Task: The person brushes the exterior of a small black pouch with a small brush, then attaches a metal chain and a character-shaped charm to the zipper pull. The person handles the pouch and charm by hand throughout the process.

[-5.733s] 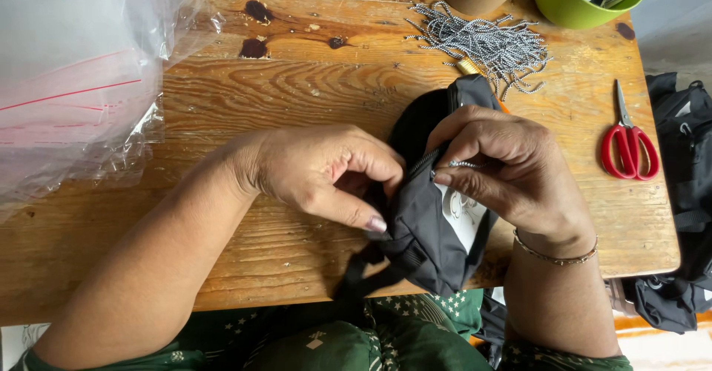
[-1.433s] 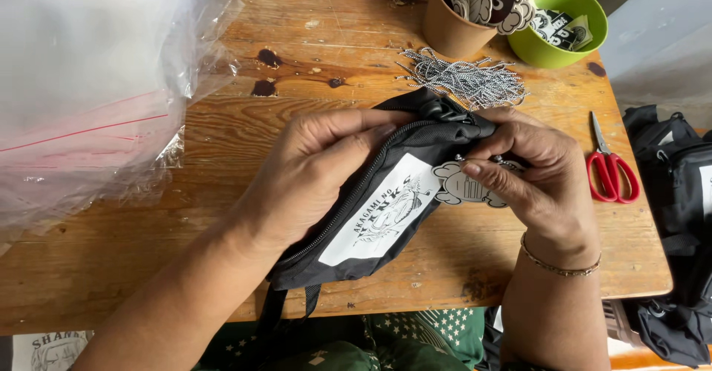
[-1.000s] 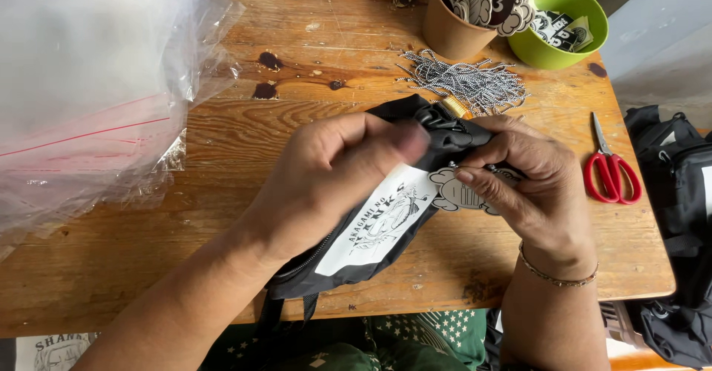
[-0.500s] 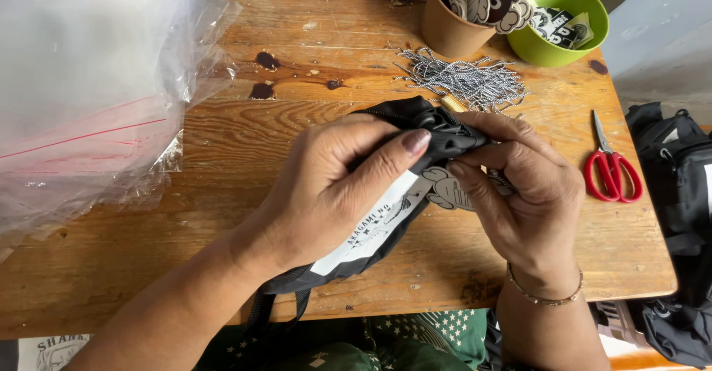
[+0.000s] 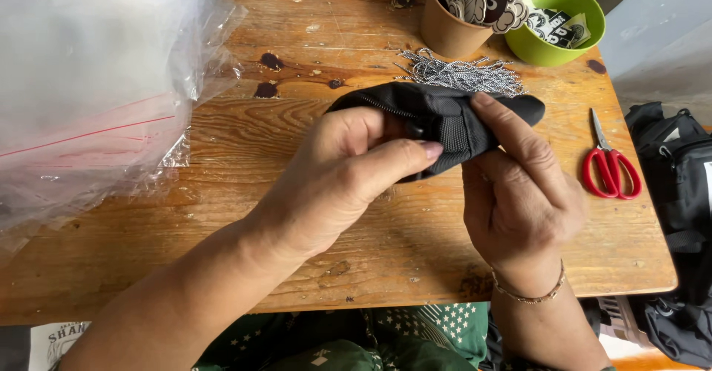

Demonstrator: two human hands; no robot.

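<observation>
A small black fabric bag with a zipper is held over the middle of the wooden table. My left hand grips its near side, thumb lying across the fabric by the zipper. My right hand holds the bag's right end, fingers stretched up along it. The bag's printed white panel is turned out of sight.
A heap of clear plastic bags fills the left. At the back lie a bundle of grey-white cords, a brown paper cup of tags and a green bowl. Red scissors lie at right; black bags hang off the right edge.
The bag has been turned over, so its white printed panel no longer shows and the zipper side faces up. Both hands have shifted their hold on it.
</observation>
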